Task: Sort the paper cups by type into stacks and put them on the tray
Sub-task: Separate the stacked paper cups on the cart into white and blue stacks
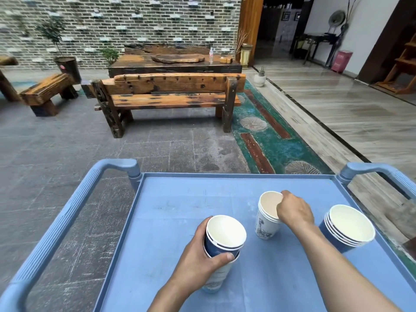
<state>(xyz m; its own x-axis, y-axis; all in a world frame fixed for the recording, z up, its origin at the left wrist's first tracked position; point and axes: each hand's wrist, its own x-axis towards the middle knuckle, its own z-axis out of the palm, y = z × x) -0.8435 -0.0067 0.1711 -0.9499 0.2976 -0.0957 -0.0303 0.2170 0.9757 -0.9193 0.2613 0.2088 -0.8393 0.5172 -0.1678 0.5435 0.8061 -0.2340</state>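
At lower centre of the frame a mixed stack (221,248) on the blue tray (180,199) is grasped by the left hand (202,260), while the white stack (267,212) at centre right is pinched at its rim by the right hand (292,212); the blue cups are best lifted straight up, the lower white cup being held down.

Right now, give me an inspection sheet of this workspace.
Surface: blue plastic cart tray, scuffed.
Job's things: mixed stack, a blue paper cup nested in a white printed one; white printed cup stack; blue cup stack.
Clutter: nothing seen.
Hands: left hand wraps the mixed stack; right hand pinches the white stack's rim.
Cables: nothing seen.
Surroundings: wooden bench, brick wall.
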